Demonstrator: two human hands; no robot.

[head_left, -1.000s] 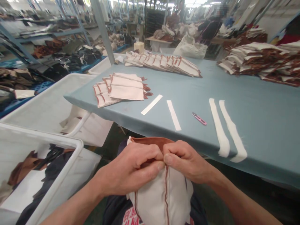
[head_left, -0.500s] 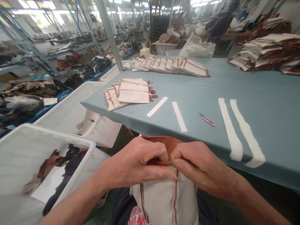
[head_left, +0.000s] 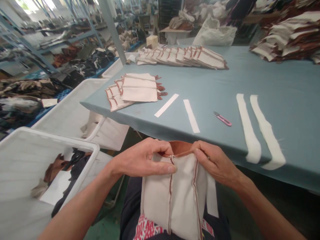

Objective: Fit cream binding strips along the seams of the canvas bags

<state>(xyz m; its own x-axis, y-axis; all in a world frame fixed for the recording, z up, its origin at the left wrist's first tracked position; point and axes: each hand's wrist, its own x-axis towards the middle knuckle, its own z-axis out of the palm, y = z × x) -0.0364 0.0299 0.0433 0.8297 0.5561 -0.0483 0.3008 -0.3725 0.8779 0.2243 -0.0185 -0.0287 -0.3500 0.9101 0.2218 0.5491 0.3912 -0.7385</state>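
Note:
A cream cloth pouch (head_left: 180,190) with brown piping and a brown lining at its mouth rests on my lap, below the table's front edge. My left hand (head_left: 145,160) is closed on the left side of the pouch's top edge, thumb laid across the cloth. My right hand (head_left: 215,161) pinches the right side of the same edge. The two hands are a little apart and the brown lining shows between them.
The blue-grey table (head_left: 250,76) carries a small stack of finished pouches (head_left: 136,90), a long fanned row of them (head_left: 182,56), two white strips (head_left: 180,108), pink thread snips (head_left: 222,119) and two fuzzy white bands (head_left: 260,130). White bins (head_left: 62,140) with cloth scraps stand at my left.
My hands have drawn apart along the pouch's top edge, spreading it flatter. The bunched brown lining is now tucked in, and more of the cream front shows.

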